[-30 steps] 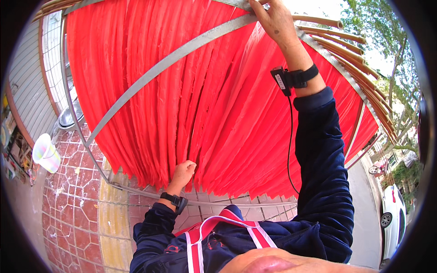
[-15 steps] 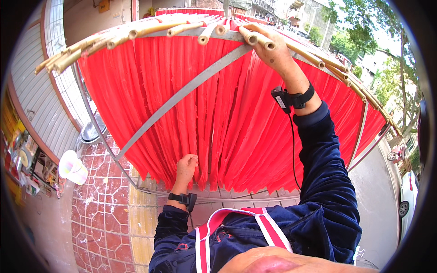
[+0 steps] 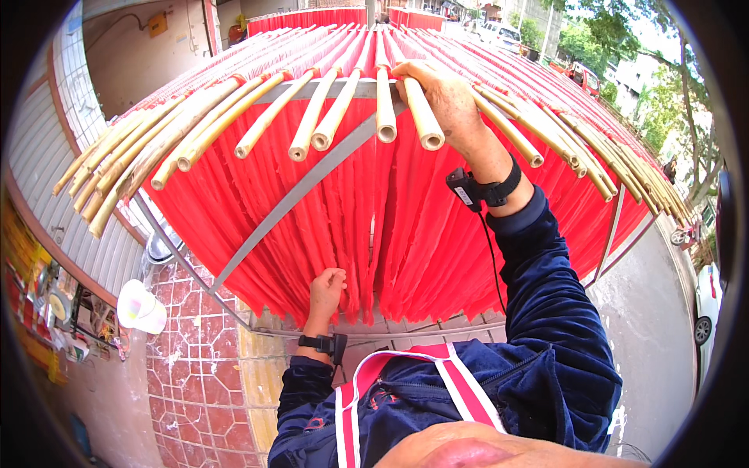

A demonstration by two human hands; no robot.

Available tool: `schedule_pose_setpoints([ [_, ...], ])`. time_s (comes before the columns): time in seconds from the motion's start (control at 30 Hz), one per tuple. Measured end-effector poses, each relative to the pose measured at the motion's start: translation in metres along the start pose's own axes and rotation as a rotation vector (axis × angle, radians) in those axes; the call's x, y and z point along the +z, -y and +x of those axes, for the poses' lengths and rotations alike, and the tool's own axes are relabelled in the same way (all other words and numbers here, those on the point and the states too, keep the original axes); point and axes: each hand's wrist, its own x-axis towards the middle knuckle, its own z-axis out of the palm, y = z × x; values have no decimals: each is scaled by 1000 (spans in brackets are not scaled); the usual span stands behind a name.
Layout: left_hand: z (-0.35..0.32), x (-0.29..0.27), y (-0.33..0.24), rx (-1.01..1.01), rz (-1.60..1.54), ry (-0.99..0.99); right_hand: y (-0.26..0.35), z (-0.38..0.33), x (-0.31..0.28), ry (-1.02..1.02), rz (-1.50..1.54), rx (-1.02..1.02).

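Note:
Long red strips of hanging material [image 3: 312, 226] drape in a dense curtain from rows of bamboo poles [image 3: 331, 117] laid over a grey metal frame [image 3: 300, 187]. My right hand [image 3: 446, 97] reaches up to the top of the frame, its fingers curled over one bamboo pole [image 3: 421, 117] near the pole's front end. Lower down, my left hand [image 3: 328, 292] is closed, thumb and fingers together, in front of the strips' lower part. Whether a strip is pinched in it is hidden. Dark bands circle both wrists, and a small black device with a cable sits on the right one.
On the tiled ground [image 3: 199, 374] at the left stands a white bucket [image 3: 142, 306], with a metal basin [image 3: 162, 246] behind it. A shutter wall [image 3: 58, 210] lines the left side. More red-hung racks [image 3: 308, 19] stand farther back. A white car [image 3: 708, 304] is at the right.
The view has shifted, showing more of the pole tops. My right hand was over two pole ends and is now around one. My left hand stays low by the strips.

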Motion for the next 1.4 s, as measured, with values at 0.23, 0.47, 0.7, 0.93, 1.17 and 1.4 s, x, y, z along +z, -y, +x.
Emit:
schedule_pose_setpoints([
  [0.23,-7,-70,-7,-38,52,-45,-7,-7,12,-226,-58,-120],
  [0.47,-4,-149,-75,-19,161,221,-8,-8,16,-220,-273,-25],
  [0.7,11,-198,-106,73,150,262,-10,-4,26,-203,-376,53],
  [0.93,-13,-229,-95,56,116,239,-4,-15,25,-155,-448,149],
  [1.17,19,-217,-126,142,84,312,-13,-6,29,-130,-440,160],
  [1.4,18,-204,-131,96,74,457,-12,-8,30,-129,-627,20],
])
